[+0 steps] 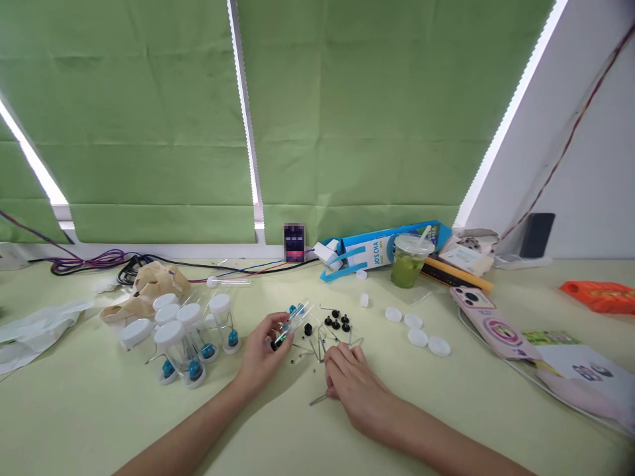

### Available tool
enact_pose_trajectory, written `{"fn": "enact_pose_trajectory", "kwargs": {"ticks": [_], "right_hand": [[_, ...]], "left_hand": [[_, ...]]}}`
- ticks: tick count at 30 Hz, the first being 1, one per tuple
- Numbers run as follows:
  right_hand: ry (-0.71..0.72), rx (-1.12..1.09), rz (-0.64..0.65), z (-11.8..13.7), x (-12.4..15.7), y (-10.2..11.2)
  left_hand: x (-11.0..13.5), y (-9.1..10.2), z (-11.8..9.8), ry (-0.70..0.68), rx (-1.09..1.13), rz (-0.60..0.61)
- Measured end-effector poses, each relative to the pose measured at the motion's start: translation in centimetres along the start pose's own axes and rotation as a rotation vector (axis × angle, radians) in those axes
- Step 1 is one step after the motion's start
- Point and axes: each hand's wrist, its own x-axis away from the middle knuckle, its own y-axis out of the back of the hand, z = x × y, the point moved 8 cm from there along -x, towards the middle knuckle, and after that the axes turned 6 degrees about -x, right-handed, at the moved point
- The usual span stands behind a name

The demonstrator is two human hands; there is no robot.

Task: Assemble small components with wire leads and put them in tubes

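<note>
My left hand (265,347) is closed around a clear tube (301,316), which tilts up to the right. A dark piece with a green mark (279,340) shows at the fingers. My right hand (352,383) is low over the table with its fingers curled together; what they pinch is hidden. A thin metal piece (318,400) sticks out to the left below those fingers. Between the hands lie bent metal rods (321,347) and tiny loose bits. Several black knob-like parts (336,324) sit just beyond, and small blue pieces (296,309) lie behind the tube.
Several clear capped tubes (179,354) with blue balls inside stand at the left. White round caps (417,338) lie at the right. Behind are a green drink cup (405,270), a blue-edged bag (370,253) and cables (94,261). A pink-cased phone (489,320) lies farther right.
</note>
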Motion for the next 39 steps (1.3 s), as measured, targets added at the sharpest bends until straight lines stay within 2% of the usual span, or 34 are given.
{"fn": "enact_pose_trajectory", "kwargs": {"ticks": [2,6,9,13,20,25,28,31,33,35,39], "right_hand": [[-0.05,-0.053,-0.094,-0.8,0.0,0.8],[-0.321,-0.291,-0.382,-5.1,0.5,3.3],[-0.423,-0.341,-0.441,-7.3,0.8,3.9],[-0.381,-0.334,-0.412,-7.5,0.6,3.6],[-0.177,-0.368,-0.401,-4.9,0.1,4.1],[-0.013,-0.445,-0.411,-3.3,0.1,4.6],[0.007,-0.391,-0.491,-3.3,0.3,5.5],[-0.157,-0.177,-0.606,-5.5,0.8,6.4],[-0.333,0.018,-0.612,-7.7,1.1,6.4],[-0.478,0.178,-0.53,-9.9,1.2,5.9],[-0.664,0.379,-0.336,-13.0,1.7,4.3]], "left_hand": [[0.2,-0.2,-0.9,-0.075,-0.068,0.024],[0.7,-0.6,-2.4,-0.215,-0.144,0.089],[1.1,-1.0,-2.9,-0.273,-0.158,0.135],[1.5,-1.5,-3.2,-0.317,-0.159,0.186],[2.2,-2.0,-4.1,-0.402,-0.179,0.251],[2.5,-2.3,-4.2,-0.438,-0.225,0.251],[2.4,-2.2,-3.8,-0.436,-0.254,0.208],[2.2,-1.8,-3.5,-0.424,-0.269,0.15],[2.0,-1.6,-3.4,-0.412,-0.263,0.131],[2.0,-1.5,-3.4,-0.405,-0.258,0.128],[2.0,-1.6,-3.5,-0.409,-0.256,0.139]]}}
